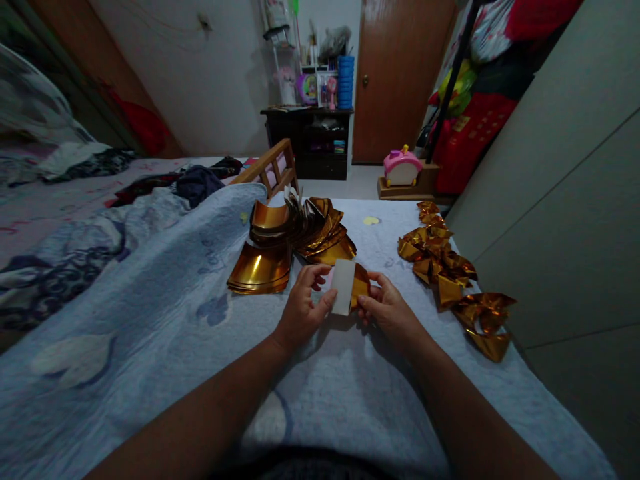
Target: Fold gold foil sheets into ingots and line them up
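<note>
Between my two hands is a sheet of gold foil paper (359, 285), partly folded so that its pale back shows at the left. My left hand (309, 303) pinches the pale side with thumb and fingers. At the gold edge, my right hand (387, 307) grips with the thumb on top and the fingertips beneath. Just beyond my hands, a fanned stack of gold foil sheets (263, 267) lies on the blue bedspread (200, 373). Along the right edge of the bed runs a row of folded gold foil pieces (445, 267).
A pale cabinet (560, 220) borders the bed on the right. Rumpled clothes (195, 187) lie at the left, near a wooden bed rail (270, 167). Farther back stand a dark cabinet (307, 123), a wooden door (400, 80) and a pink toy (401, 167).
</note>
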Tool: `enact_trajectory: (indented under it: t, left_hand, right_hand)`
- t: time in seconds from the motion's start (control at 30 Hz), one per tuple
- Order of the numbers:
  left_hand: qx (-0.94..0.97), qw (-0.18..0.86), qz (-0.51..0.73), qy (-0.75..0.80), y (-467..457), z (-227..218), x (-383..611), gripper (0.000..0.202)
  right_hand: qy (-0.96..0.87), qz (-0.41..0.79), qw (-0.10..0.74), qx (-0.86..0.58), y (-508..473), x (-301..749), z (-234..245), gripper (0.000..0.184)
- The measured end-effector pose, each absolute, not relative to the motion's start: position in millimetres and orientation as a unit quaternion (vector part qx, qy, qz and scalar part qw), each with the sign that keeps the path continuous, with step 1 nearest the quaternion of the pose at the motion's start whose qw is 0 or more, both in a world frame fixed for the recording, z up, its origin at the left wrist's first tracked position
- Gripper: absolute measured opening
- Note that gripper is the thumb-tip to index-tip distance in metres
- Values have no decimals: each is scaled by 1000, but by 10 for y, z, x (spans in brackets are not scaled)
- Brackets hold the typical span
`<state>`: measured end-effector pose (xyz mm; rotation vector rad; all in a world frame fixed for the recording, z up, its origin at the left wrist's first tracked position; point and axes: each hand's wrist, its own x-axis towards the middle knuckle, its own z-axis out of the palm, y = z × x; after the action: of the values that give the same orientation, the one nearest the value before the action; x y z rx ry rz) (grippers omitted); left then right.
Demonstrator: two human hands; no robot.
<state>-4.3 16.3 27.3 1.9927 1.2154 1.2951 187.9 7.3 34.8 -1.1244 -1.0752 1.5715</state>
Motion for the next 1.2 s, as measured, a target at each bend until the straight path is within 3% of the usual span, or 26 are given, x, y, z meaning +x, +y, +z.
enact_trajectory:
  t: [0.23, 1.2]
  left_hand:
    - [771, 194, 442, 415, 121, 283, -13, 10]
    - [788, 195, 418, 408, 137, 309, -9, 12]
  right_hand:
    - [-463, 625, 443, -446, 62, 1875, 349, 47]
    - [-466, 641, 458, -403, 62, 1862, 362, 53]
